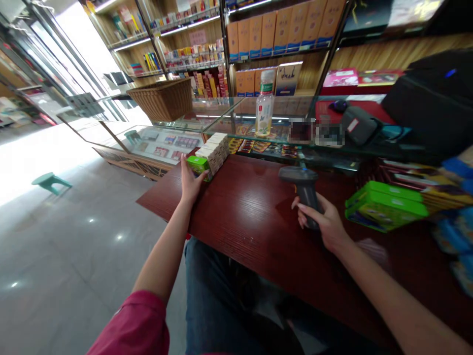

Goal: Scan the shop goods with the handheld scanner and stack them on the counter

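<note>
My left hand (189,181) is closed around a small green box (198,165) at the near end of a row of white and tan boxes (215,150) lying on the dark red wooden counter (251,217). My right hand (325,221) grips the handle of a dark grey barcode scanner (303,187), whose head points toward the row of boxes. Both hands rest at counter level, about an arm's width apart.
Bright green cartons (382,205) and blue packs (456,231) are piled at the right. A glass display case (221,121) behind the counter carries a drink bottle (265,103), a wicker basket (162,98) and a black device (432,106). Stocked shelves stand behind; a green stool (50,181) stands on the floor at left.
</note>
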The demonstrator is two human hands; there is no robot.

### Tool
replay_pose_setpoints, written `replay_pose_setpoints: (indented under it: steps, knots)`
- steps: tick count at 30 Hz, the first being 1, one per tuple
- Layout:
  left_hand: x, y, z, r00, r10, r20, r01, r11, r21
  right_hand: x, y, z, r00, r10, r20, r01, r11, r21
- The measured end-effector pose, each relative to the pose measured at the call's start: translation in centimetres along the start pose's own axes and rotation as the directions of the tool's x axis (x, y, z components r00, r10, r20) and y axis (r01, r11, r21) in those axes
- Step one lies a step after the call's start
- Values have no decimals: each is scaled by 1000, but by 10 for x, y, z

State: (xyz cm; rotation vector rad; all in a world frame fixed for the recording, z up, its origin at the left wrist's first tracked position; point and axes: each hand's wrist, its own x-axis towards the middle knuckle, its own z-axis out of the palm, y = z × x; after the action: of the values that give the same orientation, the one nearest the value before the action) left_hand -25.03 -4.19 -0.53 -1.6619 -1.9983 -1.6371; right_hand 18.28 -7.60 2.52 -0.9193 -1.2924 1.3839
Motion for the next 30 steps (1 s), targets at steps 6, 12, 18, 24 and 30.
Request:
replay_pose_setpoints:
  steps: [6,12,18,24,30]
  knots:
    - [-25,69,-2,966,212,-147,-185,967,177,-13,-9,-6,853,-280,-440,295,955,-36]
    - [-70,187,88,733,623,271,-616,778,-123,-36,-16,-50,696,-361,-621,335,928,-164]
    - [-110,280,201,494,784,376,-683,617,-390,-80,-3,-89,655,-375,-656,235,926,-295]
    - [-130,308,233,492,816,305,-666,578,-471,-92,5,-100,661,-378,-648,195,921,-339]
    - [-125,277,194,511,790,338,-582,608,-540,-93,-5,-94,668,-319,-672,221,948,-230]
